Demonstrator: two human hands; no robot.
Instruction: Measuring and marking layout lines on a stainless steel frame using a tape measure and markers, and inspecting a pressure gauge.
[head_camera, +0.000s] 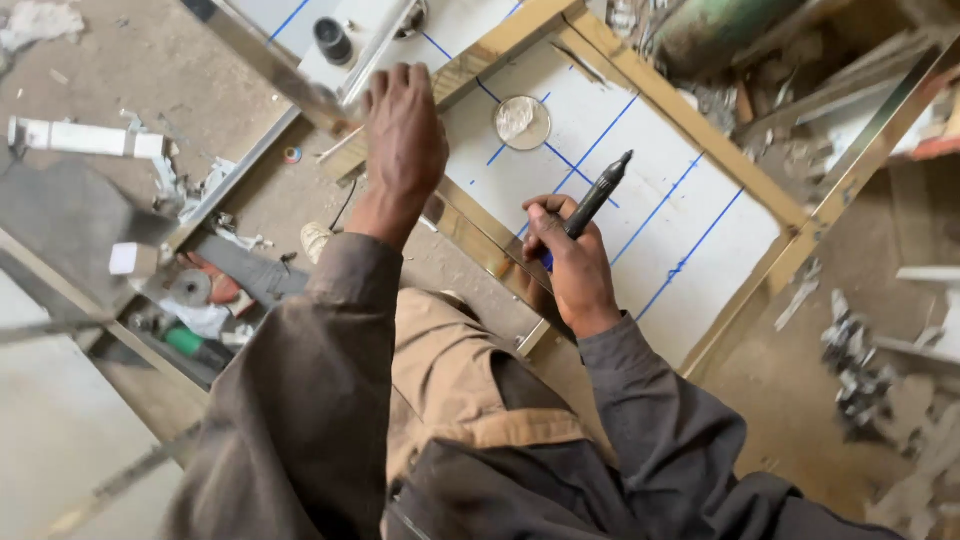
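Several blue lines (668, 215) already cross the white panel (640, 190), running slantwise from about seven o'clock toward one o'clock, so we judge the marking well along; the strip of panel nearest the right hand (575, 265) carries fewer strokes, and whether more are wanted there we cannot tell. We see that right hand closed around a black marker (597, 196), its fingers wrapped fully about the barrel, tip pointing up toward one o'clock and lifted clear of the panel, as far as we can judge. The left hand (403, 135) lies at about eleven o'clock from the right, palm down, fingers spread and curled over the metal frame rail (480, 245) where it meets another bar; it presses rather than grips, holding nothing loose. A round shiny disc (521, 122) sits on the panel between the two hands, toward twelve o'clock. The panel is edged by a brass-coloured frame (690, 125) and lies low, near the dusty concrete floor (150, 80). Around it we find scrap: metal offcuts (860, 370) at four o'clock, a green-handled tool (185, 342) and a grinding disc (190, 288) at eight o'clock, a white block (85, 138) at ten o'clock.
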